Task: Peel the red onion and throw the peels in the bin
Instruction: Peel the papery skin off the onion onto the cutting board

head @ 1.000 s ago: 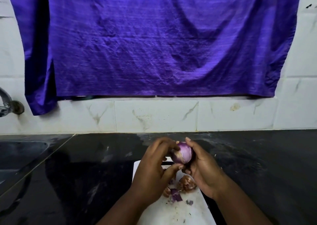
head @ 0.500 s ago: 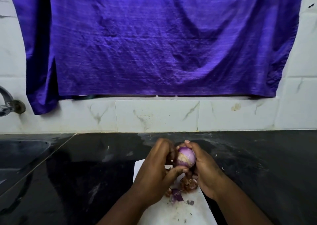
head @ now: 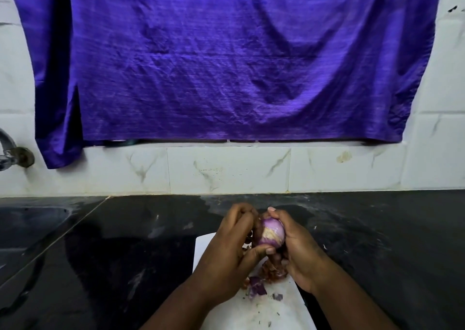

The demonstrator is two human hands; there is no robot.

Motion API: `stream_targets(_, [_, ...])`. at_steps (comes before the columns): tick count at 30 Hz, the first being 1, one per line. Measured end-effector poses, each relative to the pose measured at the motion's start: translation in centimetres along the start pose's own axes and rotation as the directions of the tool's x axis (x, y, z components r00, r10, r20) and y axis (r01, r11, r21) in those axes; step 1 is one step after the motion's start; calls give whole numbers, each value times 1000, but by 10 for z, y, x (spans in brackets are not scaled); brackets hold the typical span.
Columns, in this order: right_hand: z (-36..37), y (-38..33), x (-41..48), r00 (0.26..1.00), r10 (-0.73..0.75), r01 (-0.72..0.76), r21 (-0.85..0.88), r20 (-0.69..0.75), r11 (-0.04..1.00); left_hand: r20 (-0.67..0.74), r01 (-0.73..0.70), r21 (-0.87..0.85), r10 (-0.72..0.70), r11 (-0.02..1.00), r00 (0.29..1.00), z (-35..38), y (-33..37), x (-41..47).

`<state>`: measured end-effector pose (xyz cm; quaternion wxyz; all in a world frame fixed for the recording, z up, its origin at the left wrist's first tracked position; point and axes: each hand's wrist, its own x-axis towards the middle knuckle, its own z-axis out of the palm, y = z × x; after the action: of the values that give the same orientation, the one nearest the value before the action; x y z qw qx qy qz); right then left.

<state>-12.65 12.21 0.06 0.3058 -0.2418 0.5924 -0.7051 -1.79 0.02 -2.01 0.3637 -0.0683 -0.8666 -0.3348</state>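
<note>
Both hands: I hold the red onion (head: 273, 234) between them, lifted above the white board (head: 281, 312).
Left hand (head: 226, 256): it is curled round the onion's left side. My fingers hook over its far edge and my thumb (head: 261, 250) presses against its lower front.
Right hand (head: 299, 251): it is cupped round the onion's right side and underside, gripping it, with my thumb tip on top.
Onion surface: pale purple and mostly bare, with a whitish-yellow patch facing me. A bit of brown skin shows at its left, by my left fingers.
Peels (head: 274, 272): a brown heap lies on the board just below the onion and my right hand. A few purple scraps lie nearer me.
Board position: it lies flat on the black counter (head: 125, 254).
Behind: a purple cloth (head: 226, 65) hangs over the tiled wall, and a tap (head: 10, 151) sits at the far left.
</note>
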Motion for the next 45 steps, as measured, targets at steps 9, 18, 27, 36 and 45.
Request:
stream_targets(9, [-2,3,4,1000,17,-17,27,-5,999,-48,4,22,-3,1000,999,1,3,0])
stream_targets(18, [-5,5,7,1000,-21,21,20,-13,1000,-102,-26,69,33,997,994,4,0,0])
stream_targets(27, [-3,3,6,998,-51,50,-19,-43,999,-110,-39,76,48,996,993,6,-2,1])
stream_targets(36, [-4,4,8,997,-70,69,-32,-32,997,-73,-58,83,64,995,995,6,-3,0])
stream_targets(45, [-3,3,7,994,-107,107,-7,-22,994,-74,-30,68,35,997,997,6,-3,0])
